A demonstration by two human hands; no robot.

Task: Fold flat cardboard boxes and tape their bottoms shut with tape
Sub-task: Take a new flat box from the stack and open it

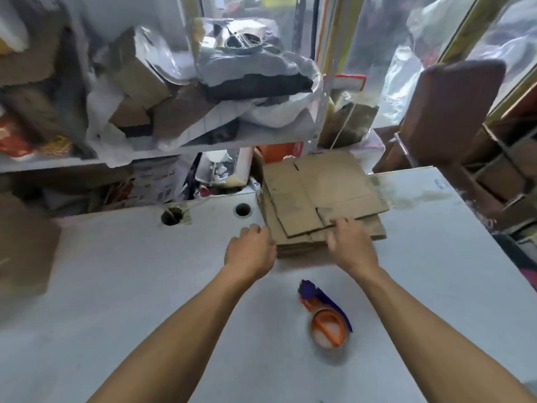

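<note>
Stack of flat boxes (322, 199) at far edge of table (116, 286). Tape dispenser (325, 315) nearer, between the forearms. Left hand (251, 251) at stack's left edge, right hand (350, 239) on its near edge. Shelves (145, 152) behind table.

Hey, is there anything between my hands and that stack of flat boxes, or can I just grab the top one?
Nothing visible is in the way. Your right hand already rests on the near edge of the stack of flat boxes, and your left hand is at its left corner. The tape dispenser lies behind them, nearer you.
</note>
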